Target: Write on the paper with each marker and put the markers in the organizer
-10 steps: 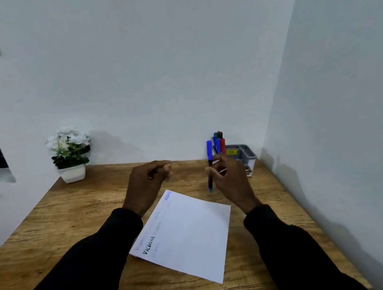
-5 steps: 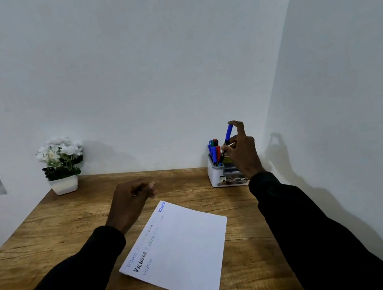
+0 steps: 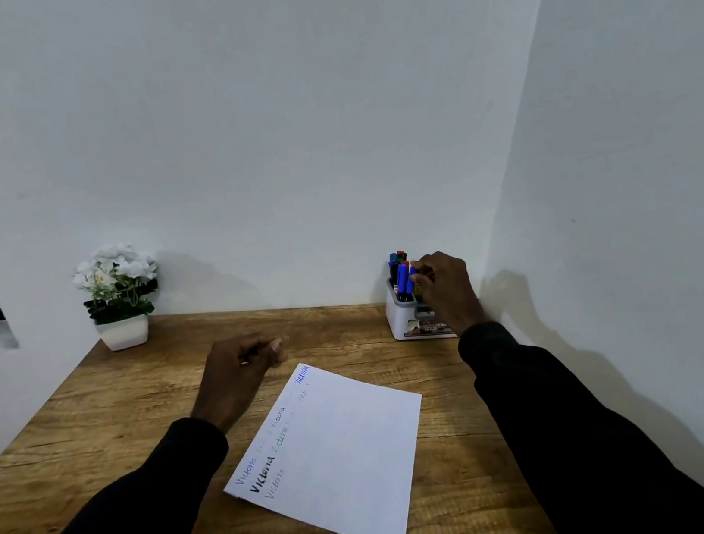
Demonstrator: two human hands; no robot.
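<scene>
Seating the blue marker [image 3: 411,280] upright in the organizer [image 3: 403,319] at the surface's far right corner, the right hand [image 3: 445,283] pinches its cap; release only once it stands among the others.

Head view, down over desk [image 3: 94,439]

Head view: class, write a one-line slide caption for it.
Right hand sets a blue marker into the organizer beside the written paper.

Your wooden table [image 3: 94,439] carries the written paper [image 3: 345,458], the white organizer [image 3: 403,323] and a flower pot [image 3: 124,332].
</scene>
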